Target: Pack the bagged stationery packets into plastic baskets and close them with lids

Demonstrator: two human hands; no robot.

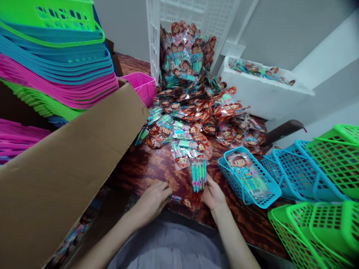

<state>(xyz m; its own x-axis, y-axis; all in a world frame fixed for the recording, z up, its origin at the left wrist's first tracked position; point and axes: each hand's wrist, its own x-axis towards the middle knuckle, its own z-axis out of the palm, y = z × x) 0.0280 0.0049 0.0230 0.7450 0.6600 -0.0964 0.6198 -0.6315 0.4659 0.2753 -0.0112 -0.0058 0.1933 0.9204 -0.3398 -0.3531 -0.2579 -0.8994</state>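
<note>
In the head view, the two hands were held apart over the wood-grained surface (130,175). A clear packet of blue and green sticks (199,173) was pinched at its side by the right hand (213,194), near the front edge. The left hand (155,200) was placed beside a flatter packet (182,201); whether that one was gripped could not be told. The step in hand was judged to be the picking up and squaring of single packets; for the next move, a firm hold on the slippery wrapping would be called for. Just beyond, a heap of cartoon-printed packets (193,106) was spilled from a white slatted crate (154,41). To the right, a blue basket (276,191) was seen with one packet (246,173) inside, close to green baskets (316,220). Sideways reach on the left was restricted by a cardboard box (92,142), with nested baskets (64,67) stacked behind.
</note>
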